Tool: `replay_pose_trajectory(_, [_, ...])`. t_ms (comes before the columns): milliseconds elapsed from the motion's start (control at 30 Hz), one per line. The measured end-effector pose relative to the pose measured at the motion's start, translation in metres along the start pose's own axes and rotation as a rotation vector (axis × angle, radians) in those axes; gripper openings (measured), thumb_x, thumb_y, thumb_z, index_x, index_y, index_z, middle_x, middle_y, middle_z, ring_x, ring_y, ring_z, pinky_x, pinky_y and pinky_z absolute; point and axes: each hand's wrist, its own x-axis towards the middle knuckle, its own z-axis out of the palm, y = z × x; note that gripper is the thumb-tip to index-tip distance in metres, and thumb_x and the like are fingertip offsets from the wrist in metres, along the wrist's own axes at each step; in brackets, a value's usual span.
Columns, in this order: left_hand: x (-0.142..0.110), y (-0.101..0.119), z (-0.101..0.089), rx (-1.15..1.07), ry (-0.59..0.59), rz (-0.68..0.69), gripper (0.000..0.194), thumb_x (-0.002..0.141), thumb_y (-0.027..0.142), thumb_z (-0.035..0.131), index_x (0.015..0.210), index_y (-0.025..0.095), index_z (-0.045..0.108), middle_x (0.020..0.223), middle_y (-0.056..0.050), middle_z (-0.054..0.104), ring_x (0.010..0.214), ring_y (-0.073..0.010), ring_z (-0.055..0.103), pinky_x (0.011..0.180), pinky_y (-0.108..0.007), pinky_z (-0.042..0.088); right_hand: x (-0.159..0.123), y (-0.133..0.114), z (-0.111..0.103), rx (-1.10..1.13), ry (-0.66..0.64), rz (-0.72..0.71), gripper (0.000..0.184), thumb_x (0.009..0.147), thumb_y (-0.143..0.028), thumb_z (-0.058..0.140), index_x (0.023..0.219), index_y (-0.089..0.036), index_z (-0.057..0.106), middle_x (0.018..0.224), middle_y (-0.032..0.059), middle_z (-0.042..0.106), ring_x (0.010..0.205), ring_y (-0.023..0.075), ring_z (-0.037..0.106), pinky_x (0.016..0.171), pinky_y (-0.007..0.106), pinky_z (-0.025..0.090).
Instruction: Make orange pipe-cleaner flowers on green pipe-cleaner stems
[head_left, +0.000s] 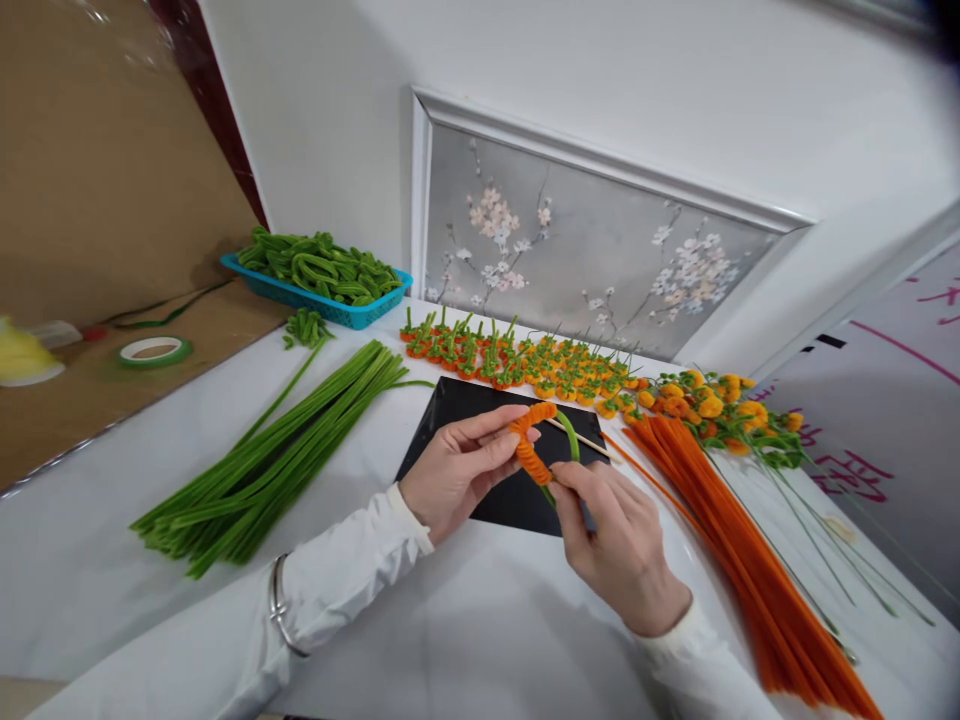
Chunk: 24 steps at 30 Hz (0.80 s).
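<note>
Between my hands, above a black board (pixel 510 510), is an orange coiled pipe cleaner (pixel 534 462) bent into a curve, with a green pipe cleaner (pixel 571 435) looping out of it on the right. My left hand (pixel 461 465) pinches the coil's left side between thumb and fingers. With thumb and forefinger, my right hand (pixel 615 530) grips the lower end where orange meets green. A thin wooden stick (pixel 592 445) lies on the board behind the hands.
Green pipe cleaners (pixel 277 460) lie left, orange ones (pixel 742 550) right. Rows of small orange and green pieces (pixel 480 355) stand along the wall. A blue basket (pixel 367 312) holds green loops. Finished-looking orange flowers (pixel 712 400) lie back right; a green tape roll (pixel 180 352) sits left.
</note>
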Motion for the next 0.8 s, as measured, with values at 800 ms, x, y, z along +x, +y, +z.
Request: replay_pose_trajectory(800, [0.0008, -0.0008, -0.002, 0.044, -0.016, -0.015, 0.024, 0.076, 0.016, 0.07, 0.099, 0.021, 0.072, 0.101, -0.005, 0.073, 0.094, -0.0149, 0.066, 0.086, -0.026, 0.051, -0.0019, -0.0017, 0.0015, 0.024, -0.034, -0.005, 0.03, 0.086, -0.007, 0.051, 0.115, -0.014, 0.054, 0.071, 0.0039, 0.057, 0.061, 0.0149, 0.05, 0.058, 0.029, 0.042])
